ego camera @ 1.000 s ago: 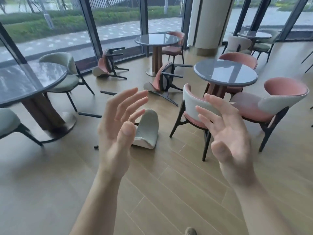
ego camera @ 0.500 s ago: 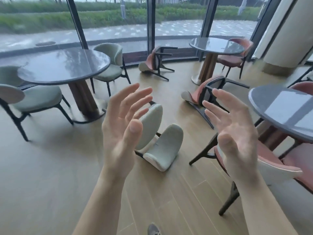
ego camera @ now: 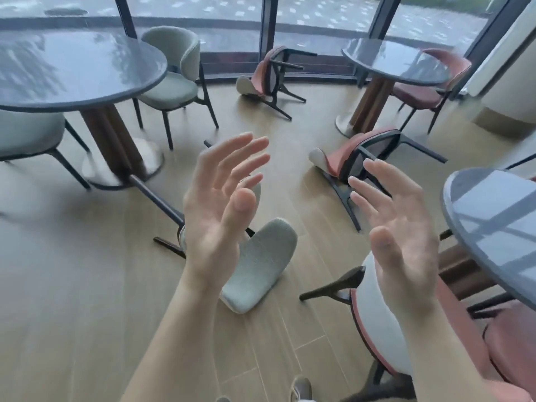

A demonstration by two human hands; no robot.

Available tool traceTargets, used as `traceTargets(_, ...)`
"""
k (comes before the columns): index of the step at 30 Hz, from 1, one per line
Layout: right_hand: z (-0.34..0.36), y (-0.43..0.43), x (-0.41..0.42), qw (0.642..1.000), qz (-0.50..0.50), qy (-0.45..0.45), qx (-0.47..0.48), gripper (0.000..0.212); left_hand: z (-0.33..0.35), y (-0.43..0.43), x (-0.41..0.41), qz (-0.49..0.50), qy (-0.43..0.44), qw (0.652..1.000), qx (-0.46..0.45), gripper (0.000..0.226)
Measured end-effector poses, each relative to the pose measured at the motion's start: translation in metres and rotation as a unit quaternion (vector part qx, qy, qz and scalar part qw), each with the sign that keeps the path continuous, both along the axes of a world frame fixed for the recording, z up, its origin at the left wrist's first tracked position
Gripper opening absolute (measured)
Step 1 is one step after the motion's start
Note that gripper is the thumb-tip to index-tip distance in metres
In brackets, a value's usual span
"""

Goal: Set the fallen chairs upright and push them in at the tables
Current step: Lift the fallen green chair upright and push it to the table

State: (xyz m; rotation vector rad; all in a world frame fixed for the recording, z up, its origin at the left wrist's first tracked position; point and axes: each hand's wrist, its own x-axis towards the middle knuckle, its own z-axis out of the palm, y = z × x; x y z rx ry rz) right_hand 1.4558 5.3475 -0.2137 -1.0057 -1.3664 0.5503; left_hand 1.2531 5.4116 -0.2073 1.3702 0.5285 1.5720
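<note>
Fallen green chair (ego camera: 261, 265): lies on its side on the wood floor (ego camera: 72, 285) at the centre of the view, partly behind the left hand; its dark legs stick out toward 10 o'clock, one reaching the foot of the left table.
Fallen pink chair, near (ego camera: 348, 158): tipped over at about 1 o'clock from the green one, legs pointing to 3 o'clock, just beside the base of the far table.
Fallen pink chair, far (ego camera: 266, 74): on its side at 12 o'clock, close to the window wall (ego camera: 232, 24), legs pointing to 3 o'clock.
Left hand (ego camera: 214, 224): raised, palm turned inward, fingers spread and empty; it touches nothing.
Right hand (ego camera: 403, 242): raised likewise at 3 o'clock from the left hand, fingers loose and apart, holding nothing.
Left table (ego camera: 87, 71): round dark top at 10 o'clock, with one green chair (ego camera: 174, 79) upright beyond it and another (ego camera: 26, 134) upright at its near left.
Far table (ego camera: 391, 62): round, at 1 o'clock, an upright pink chair (ego camera: 429, 82) at its right.
Right table (ego camera: 493, 221): dark round edge at 3 o'clock, with an upright pink-and-white chair (ego camera: 377, 329) just beside it, below the right forearm.
Shoe (ego camera: 301, 387): toe visible at 6 o'clock.
</note>
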Motion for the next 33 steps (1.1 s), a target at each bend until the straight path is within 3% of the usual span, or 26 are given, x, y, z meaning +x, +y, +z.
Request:
traceTargets(5, -0.066, 0.096, 0.039, 0.997, 0.054, 0.047, -0.03, 0.091, -0.053, 0.048, 0.037, 0.077, 0.033, 0.996, -0.029, 0.072)
traceTargets(12, -0.206, 0.176, 0.064, 0.988, 0.101, 0.097, -0.068, 0.093, -0.19, 0.099, 0.091, 0.114, 0.04, 0.99, -0.075, 0.071)
traceTargets(25, -0.641, 0.244, 0.085, 0.979, 0.14, 0.066, -0.134, 0.093, -0.632, 0.142, 0.117, 0.163, 0.006, 0.974, -0.155, 0.068)
traceTargets(33, -0.835, 0.263, 0.102, 0.97, 0.147, 0.067, -0.182, 0.084, -0.825, 0.171, 0.158, 0.174, -0.055, 0.95, -0.254, 0.069)
